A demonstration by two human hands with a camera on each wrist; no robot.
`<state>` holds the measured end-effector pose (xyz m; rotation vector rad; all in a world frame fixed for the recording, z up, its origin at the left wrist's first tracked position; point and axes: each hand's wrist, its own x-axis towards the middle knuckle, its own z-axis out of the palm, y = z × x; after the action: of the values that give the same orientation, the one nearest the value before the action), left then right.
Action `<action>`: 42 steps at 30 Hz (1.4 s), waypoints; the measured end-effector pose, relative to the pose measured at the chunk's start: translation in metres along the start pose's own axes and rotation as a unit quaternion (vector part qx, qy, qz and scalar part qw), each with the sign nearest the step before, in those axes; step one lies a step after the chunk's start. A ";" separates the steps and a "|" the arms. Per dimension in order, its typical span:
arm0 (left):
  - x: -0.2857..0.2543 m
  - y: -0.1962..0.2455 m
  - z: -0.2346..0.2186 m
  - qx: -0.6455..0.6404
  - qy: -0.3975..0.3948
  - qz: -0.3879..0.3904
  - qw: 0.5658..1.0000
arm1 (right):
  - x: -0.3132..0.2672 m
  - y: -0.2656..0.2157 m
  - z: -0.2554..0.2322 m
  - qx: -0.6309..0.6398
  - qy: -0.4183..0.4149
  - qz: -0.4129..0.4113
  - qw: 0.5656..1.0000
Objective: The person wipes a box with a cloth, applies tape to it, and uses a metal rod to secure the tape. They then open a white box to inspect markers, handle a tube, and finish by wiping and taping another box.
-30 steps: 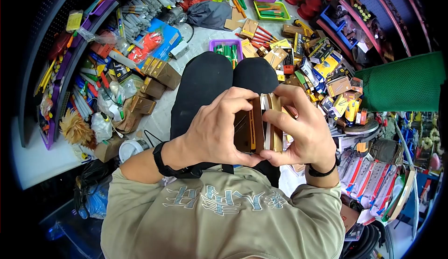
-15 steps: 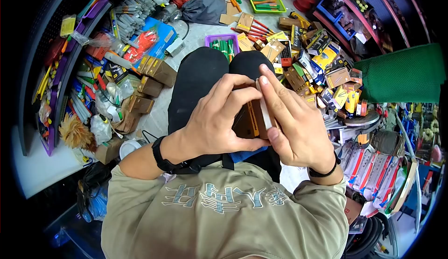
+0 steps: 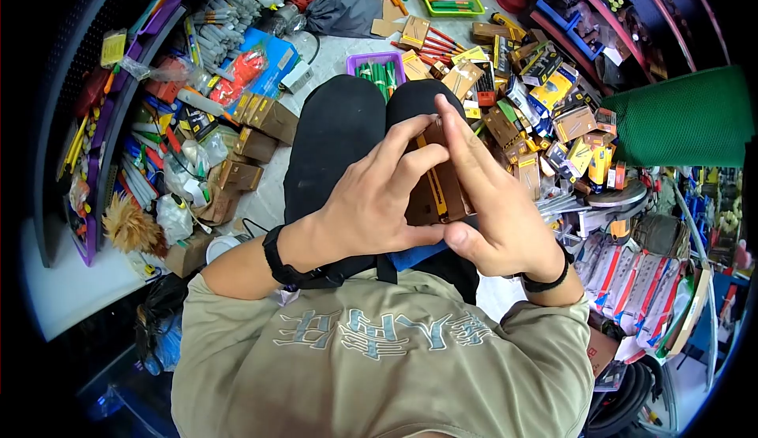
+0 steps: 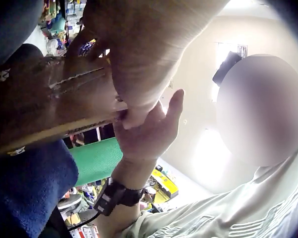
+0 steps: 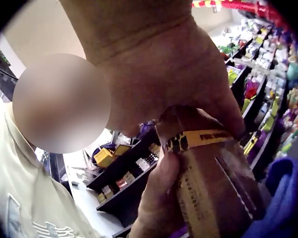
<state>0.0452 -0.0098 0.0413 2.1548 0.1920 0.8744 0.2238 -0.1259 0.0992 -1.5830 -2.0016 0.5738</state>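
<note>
A small brown cardboard box (image 3: 452, 193) with a yellow band stands between both hands, over the lap. In the right wrist view the box (image 5: 216, 173) has slim drill-bit-like shapes printed on its side. My left hand (image 3: 359, 189) grips it, bent fingers at the far edge and thumb at the near edge. The right hand (image 3: 501, 217) lies along the box's right end with straight fingers, covering that end. A blue cloth (image 3: 404, 258) shows beneath the box; in the left wrist view the cloth (image 4: 37, 186) is close below it.
Many small boxes (image 3: 545, 114) lie heaped at the right front. A purple basket (image 3: 353, 61) with green tubes stands beyond the knees. Brown boxes (image 3: 264, 118) and bagged goods fill the left. A green mesh roll (image 3: 679, 118) juts in from the right.
The right hand's fingers have gone from curled round the box's right end to straight and flat against it. The pale flap edges seen there earlier are now covered. The left hand keeps its grip.
</note>
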 end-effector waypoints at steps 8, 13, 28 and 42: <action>-0.006 -0.018 -0.027 -0.146 0.066 0.053 0.986 | -0.009 0.026 0.031 0.322 0.072 -0.035 0.944; 0.002 -0.030 -0.054 -0.394 0.164 -0.217 0.878 | 0.003 0.029 0.042 0.140 0.036 -0.120 0.982; 0.011 -0.036 -0.004 -0.559 -0.071 -0.552 0.615 | 0.014 0.027 0.038 0.118 0.139 -0.265 0.947; 0.015 -0.035 -0.005 -0.226 -0.197 -0.153 0.942 | 0.006 0.010 0.027 -0.006 0.401 -0.035 0.915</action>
<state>0.0585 0.0227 0.0265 1.7578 0.1045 0.2618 0.2132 -0.1177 0.0727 -1.4176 -1.4117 -0.1289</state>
